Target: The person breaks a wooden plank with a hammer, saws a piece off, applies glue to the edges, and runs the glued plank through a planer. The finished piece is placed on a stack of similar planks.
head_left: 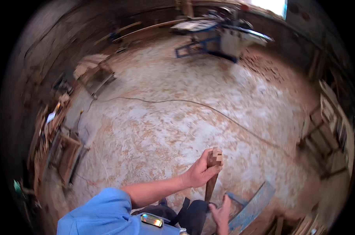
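My left hand (203, 172) is wrapped round the upper part of a brown wooden piece (212, 186). The piece stands close to upright, and its top end is cut with notches. Lower down and to the right, my right hand (221, 214) has its thumb and fingers apart, with nothing visible between them. It is beside a worn blue bench (252, 209), and I cannot tell whether it touches it. My dark-trousered leg (195, 215) is behind the lower end of the wood.
A long cable (177, 100) crosses the dusty floor. At the back stands a blue-framed machine (228, 41), wood scraps (263, 66) beside it. Wooden frames (322, 137) lean at the right. A small wooden stand (95, 76) and a box-like frame (66, 156) are at left.
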Tool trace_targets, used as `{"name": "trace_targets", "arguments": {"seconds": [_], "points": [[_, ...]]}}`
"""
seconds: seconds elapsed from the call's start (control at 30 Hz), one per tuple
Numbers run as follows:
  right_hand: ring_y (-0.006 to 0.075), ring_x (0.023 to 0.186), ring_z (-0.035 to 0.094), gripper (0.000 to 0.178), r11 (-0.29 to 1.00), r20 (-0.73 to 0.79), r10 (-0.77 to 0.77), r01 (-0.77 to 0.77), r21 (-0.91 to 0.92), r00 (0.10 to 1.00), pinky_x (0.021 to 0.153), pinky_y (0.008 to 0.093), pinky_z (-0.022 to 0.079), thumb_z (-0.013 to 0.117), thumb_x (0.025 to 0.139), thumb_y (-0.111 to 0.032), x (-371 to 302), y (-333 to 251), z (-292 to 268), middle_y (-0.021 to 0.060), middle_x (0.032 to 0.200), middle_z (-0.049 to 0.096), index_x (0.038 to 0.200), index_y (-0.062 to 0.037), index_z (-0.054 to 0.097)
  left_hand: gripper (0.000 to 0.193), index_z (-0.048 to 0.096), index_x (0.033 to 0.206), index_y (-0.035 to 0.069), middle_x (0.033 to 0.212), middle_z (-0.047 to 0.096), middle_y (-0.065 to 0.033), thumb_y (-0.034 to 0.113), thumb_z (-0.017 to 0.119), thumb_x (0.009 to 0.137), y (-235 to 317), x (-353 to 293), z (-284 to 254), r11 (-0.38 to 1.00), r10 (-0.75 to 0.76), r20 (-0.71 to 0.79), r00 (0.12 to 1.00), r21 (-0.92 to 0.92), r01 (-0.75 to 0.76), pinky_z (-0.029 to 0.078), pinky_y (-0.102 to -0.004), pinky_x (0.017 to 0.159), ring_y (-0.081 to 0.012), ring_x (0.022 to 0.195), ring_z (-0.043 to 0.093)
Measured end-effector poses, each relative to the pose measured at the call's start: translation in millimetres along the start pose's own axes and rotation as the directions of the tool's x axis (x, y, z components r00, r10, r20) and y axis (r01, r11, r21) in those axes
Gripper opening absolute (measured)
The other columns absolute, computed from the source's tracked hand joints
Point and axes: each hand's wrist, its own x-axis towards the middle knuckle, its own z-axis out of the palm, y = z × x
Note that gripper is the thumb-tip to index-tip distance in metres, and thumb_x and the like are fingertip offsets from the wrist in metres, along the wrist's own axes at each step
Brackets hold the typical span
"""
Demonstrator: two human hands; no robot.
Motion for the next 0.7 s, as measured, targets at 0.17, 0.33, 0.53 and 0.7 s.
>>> {"name": "trace_targets", "arguments": {"seconds": [0.17,0.33,0.53,0.7], "points": [[0.0372,0.09,0.059,0.058,0.978,0.443,-0.062,0.143,-0.151,0.894,0.078,0.0415,0.048,0.081,0.064,-0.021,-4,-124,85,0.0216,0.099,0.06,0.112,-0.0017,0.056,0.035,0.031,0.129,0.011,0.103,0.053,-0.0102,0.012,0.045,0.097,55,-131,-140,0.93,0.083,-0.532,0.843,-0.262,-0.257,0.049,-0.0394,0.084,-0.0214,0.095,0.057],[0.0413,0.078,0.061,0.044,0.954,0.601,-0.183,0.289,-0.084,0.778,0.067,0.046,0.048,0.078,0.068,-0.026,-14,-202,131,0.021,0.079,0.062,0.101,-0.0037,0.06,0.032,0.038,0.124,0.009,0.102,0.057,-0.0122,0.027,0.044,0.099,103,-232,-252,0.821,-0.136,-0.793,0.594,-0.426,-0.38,0.05,-0.0426,0.084,-0.0258,0.093,0.059],[0.0398,0.08,0.062,0.057,0.824,0.833,-0.151,0.533,-0.192,0.533,0.067,0.0483,0.049,0.07,0.076,-0.042,1,-246,183,0.0212,0.089,0.064,0.117,-0.005,0.055,0.031,0.044,0.124,0.009,0.108,0.059,-0.013,0.028,0.042,0.099,96,-351,-304,0.799,-0.155,-0.936,0.317,-0.308,-0.517,0.048,-0.0435,0.088,-0.0293,0.102,0.06],[0.0379,0.084,0.064,0.062,0.783,0.921,-0.01,0.576,-0.235,0.389,0.07,0.0446,0.051,0.073,0.072,-0.041,44,-299,206,0.026,0.09,0.064,0.118,-0.0013,0.058,0.03,0.046,0.124,0.007,0.117,0.057,-0.0142,0.021,0.045,0.097,91,-384,-325,0.728,-0.24,-0.929,0.282,-0.364,-0.58,0.046,-0.0426,0.091,-0.0286,0.109,0.058]]}}
